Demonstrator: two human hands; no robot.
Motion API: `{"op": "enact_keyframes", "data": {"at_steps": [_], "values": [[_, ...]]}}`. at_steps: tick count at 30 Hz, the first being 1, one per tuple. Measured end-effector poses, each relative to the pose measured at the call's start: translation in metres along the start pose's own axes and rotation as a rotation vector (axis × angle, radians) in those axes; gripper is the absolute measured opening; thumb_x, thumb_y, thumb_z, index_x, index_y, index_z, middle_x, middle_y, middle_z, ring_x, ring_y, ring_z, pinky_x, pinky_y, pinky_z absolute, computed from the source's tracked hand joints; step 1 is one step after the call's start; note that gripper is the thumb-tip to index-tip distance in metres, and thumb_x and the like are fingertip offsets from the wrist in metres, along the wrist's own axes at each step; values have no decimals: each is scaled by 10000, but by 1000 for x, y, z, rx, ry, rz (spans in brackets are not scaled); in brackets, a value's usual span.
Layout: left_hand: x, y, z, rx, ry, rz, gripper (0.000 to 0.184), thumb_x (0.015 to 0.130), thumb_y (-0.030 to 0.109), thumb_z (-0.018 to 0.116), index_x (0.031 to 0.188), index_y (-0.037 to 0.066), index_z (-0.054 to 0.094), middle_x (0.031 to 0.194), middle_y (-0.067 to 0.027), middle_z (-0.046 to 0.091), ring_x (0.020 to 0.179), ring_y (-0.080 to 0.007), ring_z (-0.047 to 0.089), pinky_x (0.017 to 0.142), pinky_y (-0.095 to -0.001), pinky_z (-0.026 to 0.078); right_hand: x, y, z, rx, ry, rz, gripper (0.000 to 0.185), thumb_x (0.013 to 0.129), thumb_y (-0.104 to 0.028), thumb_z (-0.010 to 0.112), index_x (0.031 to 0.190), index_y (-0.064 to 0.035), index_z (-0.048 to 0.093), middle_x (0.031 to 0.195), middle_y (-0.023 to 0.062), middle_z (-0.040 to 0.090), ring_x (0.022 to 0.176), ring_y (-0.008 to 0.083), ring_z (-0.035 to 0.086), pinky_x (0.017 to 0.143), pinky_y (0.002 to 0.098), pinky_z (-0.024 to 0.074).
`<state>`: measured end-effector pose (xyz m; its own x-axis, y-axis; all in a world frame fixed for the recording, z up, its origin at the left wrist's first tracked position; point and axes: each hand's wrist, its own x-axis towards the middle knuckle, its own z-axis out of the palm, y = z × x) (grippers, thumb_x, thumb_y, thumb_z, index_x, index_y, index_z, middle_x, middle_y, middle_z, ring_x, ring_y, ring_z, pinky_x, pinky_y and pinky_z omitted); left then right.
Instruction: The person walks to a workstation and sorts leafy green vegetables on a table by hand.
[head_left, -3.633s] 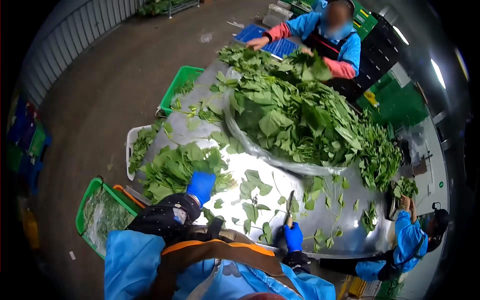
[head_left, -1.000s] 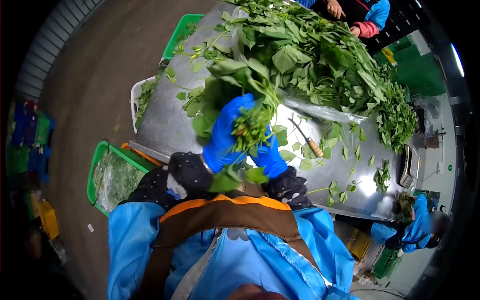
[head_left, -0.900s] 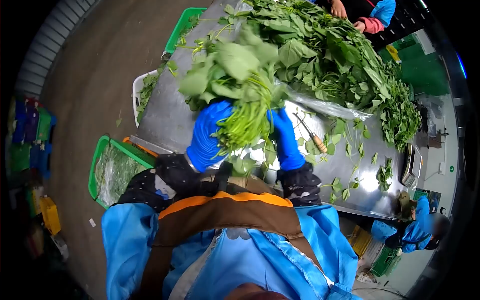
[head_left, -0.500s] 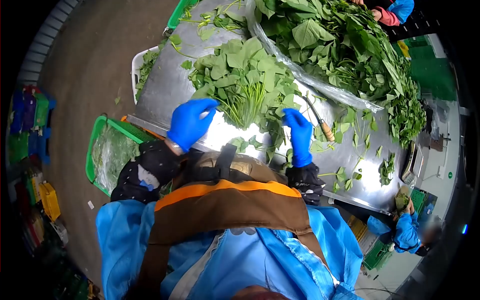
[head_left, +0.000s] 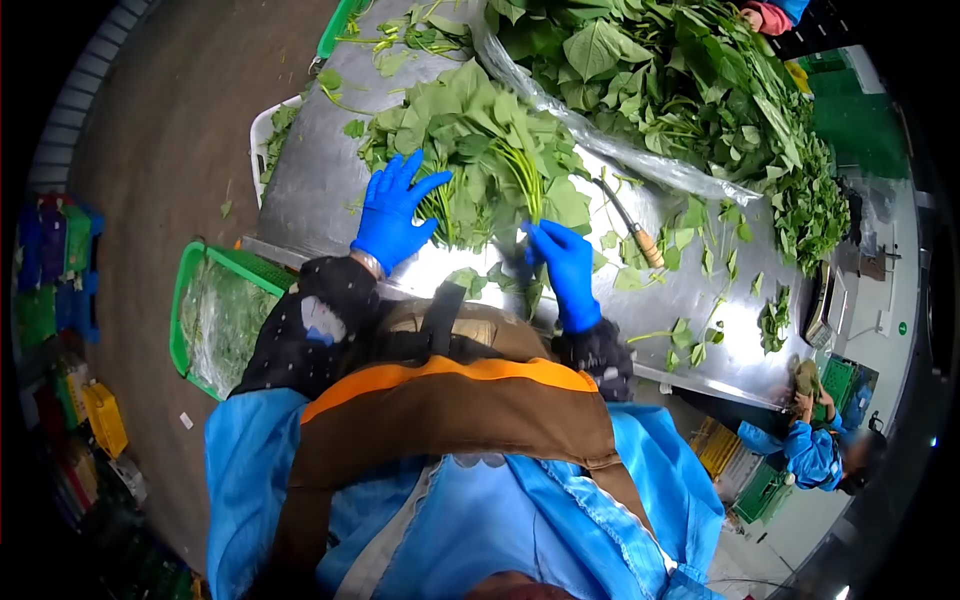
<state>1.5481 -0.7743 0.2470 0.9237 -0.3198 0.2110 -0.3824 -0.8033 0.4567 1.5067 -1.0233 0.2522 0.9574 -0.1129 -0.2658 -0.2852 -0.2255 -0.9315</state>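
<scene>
Left grip [head_left: 388, 215] spread, right grip [head_left: 567, 262] seemingly pinching stems [head_left: 526, 178].
The leaves [head_left: 440, 118] look light, limp (easily bruised); best held by their stems.

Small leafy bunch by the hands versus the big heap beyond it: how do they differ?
The small bunch is far smaller than the big heap. The small bunch lies directly on the metal table, while clear plastic edges the near side of the big heap. Stems in the small bunch fan toward the wearer; the big heap shows mostly tangled leaves. Both are green with broad leaves.
</scene>
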Motion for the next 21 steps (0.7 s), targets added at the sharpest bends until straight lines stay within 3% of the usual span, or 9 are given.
{"op": "enact_keyframes", "data": {"at_steps": [1,2,5,6,9,13,17,19,21], "values": [[2,5,-3,46,52,7,451,687,188,636,1126,243,549,1325,-98,358,1212,-282,339,983,-450,254,-12,-23,-2,145,19,3,212,780,-105,630,942,32,626,682,58,606,603,95,541,552,227,434],[7,19,-20,15,236,54,342,693,88,621,1025,168,608,1187,-101,502,1112,-275,457,925,-398,347,-21,-36,-4,294,-18,-62,189,776,-47,626,954,14,631,712,63,599,617,95,547,562,210,434],[5,47,-44,-550,196,-187,281,714,30,616,985,103,611,988,-96,606,930,-226,570,803,-323,437,-20,-40,-1,151,28,-211,173,751,-28,645,919,15,635,745,66,609,626,106,548,577,221,440],[9,61,-53,-813,88,-297,204,752,66,642,953,48,613,845,-60,630,760,-139,580,678,-245,453,-19,-38,1,71,20,-290,161,740,-27,654,894,16,636,744,68,609,636,109,552,581,226,443],[17,68,-30,-1383,-50,-514,213,776,158,659,913,0,617,818,-31,620,733,-88,547,658,-218,432,-21,-28,15,-87,-38,-334,139,698,-36,684,820,13,640,750,72,607,691,131,585,611,243,454],[23,60,-35,-1177,-307,-607,279,813,186,612,1008,-13,601,883,-39,622,759,-78,553,705,-195,435,-28,-39,26,-128,-111,-274,163,705,-46,685,856,3,647,772,66,606,709,127,590,622,236,452],[7,42,-26,-1448,-212,-739,318,854,252,551,1055,8,588,926,-55,621,789,-119,587,721,-226,468,-27,-39,31,142,-186,-118,160,725,-49,676,873,5,647,781,54,600,703,107,576,618,225,442],[-1,36,-25,-1550,-161,-715,318,878,249,501,1091,24,571,976,-87,617,868,-147,595,750,-245,473,-24,-38,37,86,-227,-65,137,758,-55,650,875,16,638,775,47,605,683,95,552,623,219,430],[-4,30,-38,-1057,-283,-535,288,874,220,501,1082,37,580,978,-84,621,868,-138,589,756,-262,461,-17,-32,37,-62,-311,-148,190,748,-117,665,908,-23,624,836,41,580,757,110,552,663,227,432]]}}
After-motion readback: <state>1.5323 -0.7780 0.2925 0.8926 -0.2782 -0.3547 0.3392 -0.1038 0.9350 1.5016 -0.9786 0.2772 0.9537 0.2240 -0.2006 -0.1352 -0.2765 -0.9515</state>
